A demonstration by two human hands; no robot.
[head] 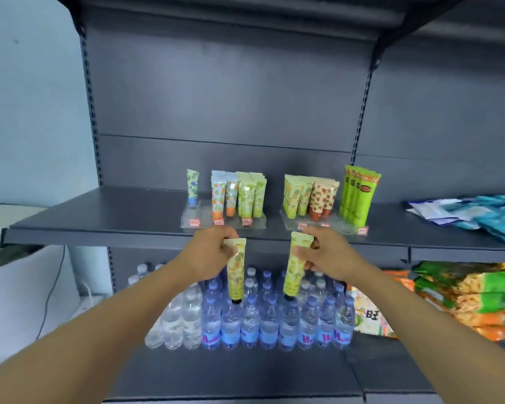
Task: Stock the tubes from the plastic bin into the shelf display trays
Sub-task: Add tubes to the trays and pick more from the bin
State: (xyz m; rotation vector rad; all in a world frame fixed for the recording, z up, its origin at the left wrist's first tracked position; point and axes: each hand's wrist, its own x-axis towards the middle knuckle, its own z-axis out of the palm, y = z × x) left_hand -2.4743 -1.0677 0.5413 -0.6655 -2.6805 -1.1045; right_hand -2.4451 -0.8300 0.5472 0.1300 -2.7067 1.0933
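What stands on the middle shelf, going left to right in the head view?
Lone blue-capped tube → orange-capped tubes → green tubes → yellow-green tubes → strawberry-print tubes → tall bright green tubes → blue packets.

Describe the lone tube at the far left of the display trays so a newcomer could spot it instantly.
On the dark grey metal shelf, find the left clear plastic display tray. At its left end stands a small pale green tube with a blue cap, alone, cap down; its neighbours stand in packed rows with orange or green caps.
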